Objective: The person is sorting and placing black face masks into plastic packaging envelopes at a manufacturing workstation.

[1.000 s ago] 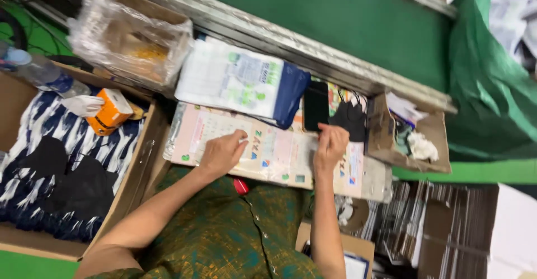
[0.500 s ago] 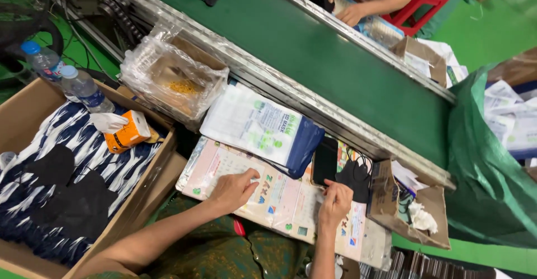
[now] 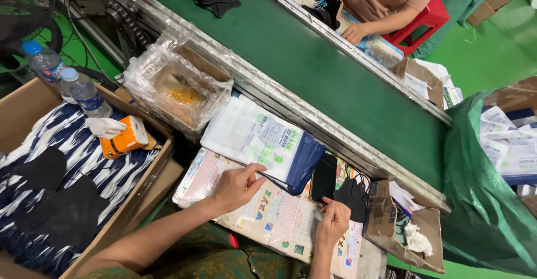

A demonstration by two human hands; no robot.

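Both hands down on the printed sheet, packet stack just above.

Left hand (image 3: 238, 186): grip pinched together on the corner of the mask packet stack (image 3: 260, 142), which lies at 12 o'clock of it on the tabletop. Right hand (image 3: 334, 223): fingers curled, pressing the printed sheet (image 3: 282, 217); black phone (image 3: 324, 178) at its 12. Orange carton (image 3: 126, 137) at 9, in the cardboard box (image 3: 162, 170). Green conveyor belt (image 3: 335, 83) beyond; another person's hand (image 3: 353, 33) across it.
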